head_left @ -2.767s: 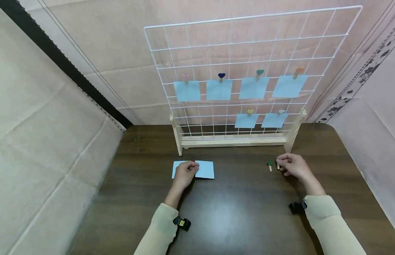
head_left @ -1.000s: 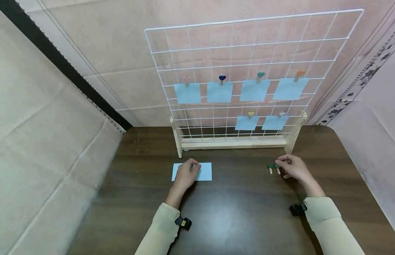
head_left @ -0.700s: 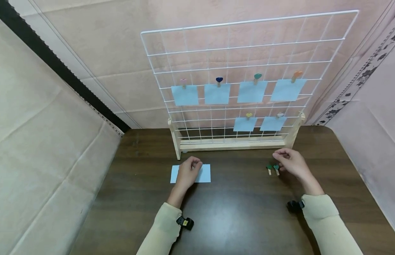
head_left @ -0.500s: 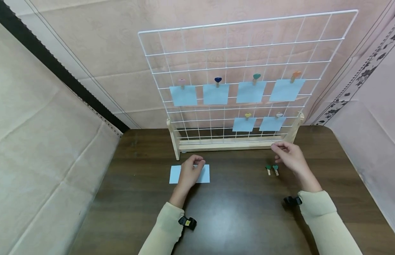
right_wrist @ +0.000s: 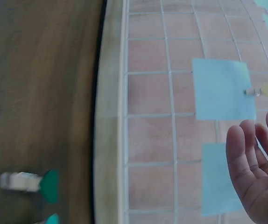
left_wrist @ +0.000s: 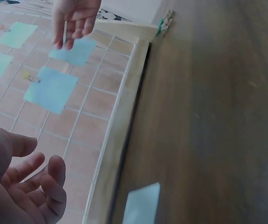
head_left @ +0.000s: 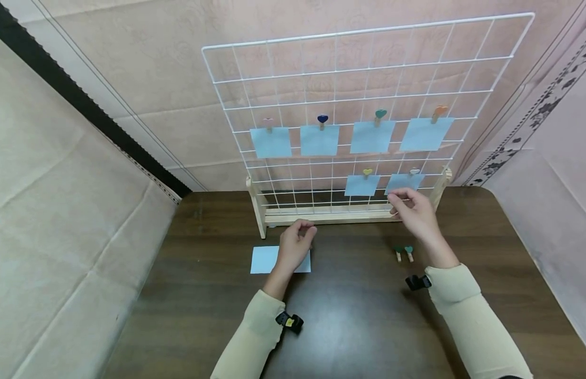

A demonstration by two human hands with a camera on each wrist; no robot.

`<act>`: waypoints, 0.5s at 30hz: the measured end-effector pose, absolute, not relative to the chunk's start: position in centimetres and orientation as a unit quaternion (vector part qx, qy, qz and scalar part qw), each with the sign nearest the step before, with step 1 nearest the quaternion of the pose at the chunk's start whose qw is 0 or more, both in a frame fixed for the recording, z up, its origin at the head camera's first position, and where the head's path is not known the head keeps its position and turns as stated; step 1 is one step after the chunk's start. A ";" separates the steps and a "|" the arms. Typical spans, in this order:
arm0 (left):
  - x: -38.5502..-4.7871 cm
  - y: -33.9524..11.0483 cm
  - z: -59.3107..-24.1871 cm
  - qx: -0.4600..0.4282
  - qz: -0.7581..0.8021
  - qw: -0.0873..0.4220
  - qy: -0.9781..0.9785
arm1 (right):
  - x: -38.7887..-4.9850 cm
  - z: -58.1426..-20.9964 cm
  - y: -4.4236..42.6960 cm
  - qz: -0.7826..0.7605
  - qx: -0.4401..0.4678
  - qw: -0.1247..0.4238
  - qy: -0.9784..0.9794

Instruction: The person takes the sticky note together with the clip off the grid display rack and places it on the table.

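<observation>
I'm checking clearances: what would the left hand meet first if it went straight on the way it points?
Most likely the lower part of the white wire grid, or its wooden base if the left hand is low; depth is unclear.

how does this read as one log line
left hand: empty, near grid | right hand: empty, near grid | grid: six cards clipped | table: two clips, paper

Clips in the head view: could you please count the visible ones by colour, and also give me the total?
Pink clip: 1
Dark blue clip: 1
Orange clip: 1
Yellow clip: 1
White clip: 1
Green clips, teal shades included: 3
Total: 8
</observation>
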State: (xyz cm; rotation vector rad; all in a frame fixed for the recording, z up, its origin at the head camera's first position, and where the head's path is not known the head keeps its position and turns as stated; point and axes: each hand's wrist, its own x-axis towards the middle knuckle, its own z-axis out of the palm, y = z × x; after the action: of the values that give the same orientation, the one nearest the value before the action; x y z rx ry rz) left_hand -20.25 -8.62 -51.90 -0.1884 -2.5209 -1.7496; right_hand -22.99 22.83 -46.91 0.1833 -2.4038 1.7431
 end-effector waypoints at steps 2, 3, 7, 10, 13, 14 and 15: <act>-20.6 -8.1 -51.6 -0.065 -0.584 0.029 -0.809 | -23.3 -46.4 22.2 0.593 0.066 0.094 -0.797; -20.7 -7.8 -51.3 -0.067 -0.586 0.025 -0.807 | -23.4 -46.1 21.9 0.597 0.068 0.099 -0.793; -21.2 -6.8 -50.4 -0.083 -0.597 -0.004 -0.798 | -23.9 -45.1 21.0 0.599 0.079 0.120 -0.788; -21.7 -5.9 -49.7 -0.092 -0.597 -0.024 -0.797 | -24.3 -44.4 20.5 0.593 0.086 0.130 -0.790; -22.2 -5.1 -49.1 -0.094 -0.598 -0.027 -0.796 | -24.8 -43.9 20.0 0.597 0.087 0.132 -0.787; -22.4 -4.9 -49.0 -0.094 -0.600 -0.024 -0.794 | -24.9 -43.8 19.9 0.601 0.087 0.133 -0.783; -22.6 -4.7 -48.9 -0.093 -0.602 -0.020 -0.793 | -25.1 -43.7 19.7 0.603 0.086 0.136 -0.781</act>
State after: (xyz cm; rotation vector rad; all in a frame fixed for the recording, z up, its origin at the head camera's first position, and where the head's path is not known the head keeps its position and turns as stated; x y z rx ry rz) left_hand -22.59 -4.68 -48.92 -0.2958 -2.5232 -1.9170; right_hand -25.07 19.74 -43.73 0.2497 -2.2626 1.7473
